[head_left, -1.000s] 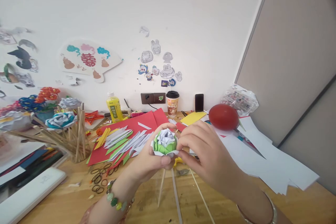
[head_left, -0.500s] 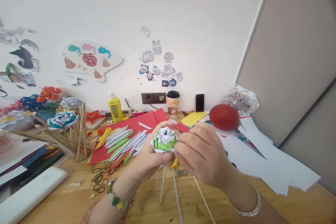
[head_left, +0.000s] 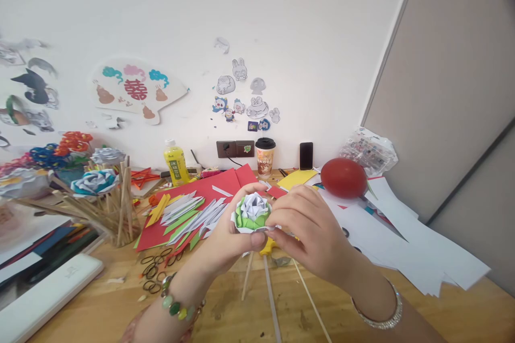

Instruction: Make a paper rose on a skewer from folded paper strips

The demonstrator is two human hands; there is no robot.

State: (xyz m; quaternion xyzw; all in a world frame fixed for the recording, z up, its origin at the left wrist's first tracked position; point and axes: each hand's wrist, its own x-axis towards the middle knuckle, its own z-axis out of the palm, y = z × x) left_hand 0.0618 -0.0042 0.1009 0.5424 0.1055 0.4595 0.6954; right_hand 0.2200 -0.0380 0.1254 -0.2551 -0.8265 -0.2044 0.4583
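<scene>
left hand [head_left: 229, 239] grips the paper flower [head_left: 253, 215], right hand [head_left: 311, 235] pinches its edge

paper flower [head_left: 252, 217]: white inside, green around, white outermost | bracelet beads [head_left: 174, 308]: green, yellow | bottle [head_left: 176, 165]: yellow

L fingers [head_left: 250, 243] hold grn/wht paper flower [head_left: 252, 215]; R fingers [head_left: 285, 217] pinch its rim; red sheet [head_left: 223, 176] behind.

Total craft corner, home or office I can't tell. Wooden desk [head_left: 225, 313] along the bottom, paper rose [head_left: 253, 215] mid-frame, paper strips [head_left: 213, 217] on red sheets [head_left: 199, 186] just left, bunch of sticks [head_left: 125, 206] further left, white paper [head_left: 402, 244] lower right, cartoon cutouts [head_left: 257, 109] stuck on the wall [head_left: 306, 37] above.
</scene>
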